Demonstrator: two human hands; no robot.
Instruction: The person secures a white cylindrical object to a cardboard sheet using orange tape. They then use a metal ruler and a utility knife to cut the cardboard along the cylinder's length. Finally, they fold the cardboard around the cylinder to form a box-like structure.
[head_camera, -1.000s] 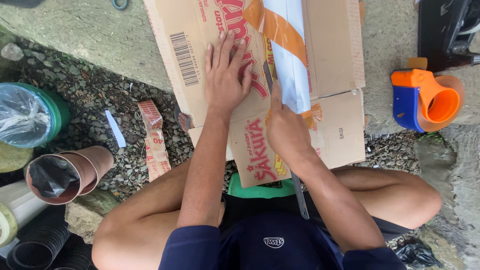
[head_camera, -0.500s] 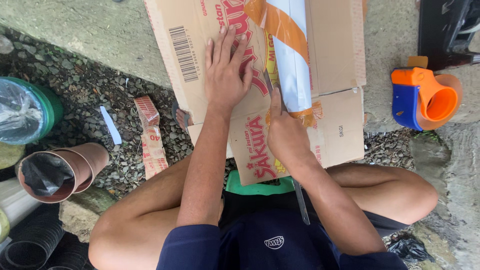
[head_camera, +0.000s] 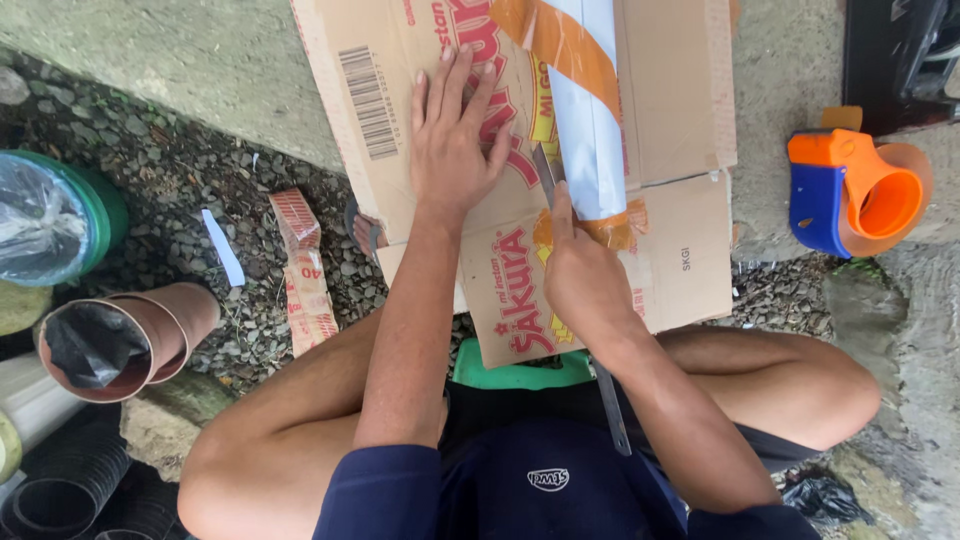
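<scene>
Gravel and concrete ground, flattened cardboard box (head_camera: 680, 130) across the upper middle of the frame.

Left hand (head_camera: 455, 150) presses flat, fingers spread, on the cardboard; right hand (head_camera: 585, 285), fingers curled closed, grips a long metal ruler (head_camera: 612, 410) against a white taped parcel (head_camera: 590, 110). The cardboard looks light, stiff, best held flat. Its right edge has open room; a tape dispenser (head_camera: 855, 195) sits at the right.
</scene>
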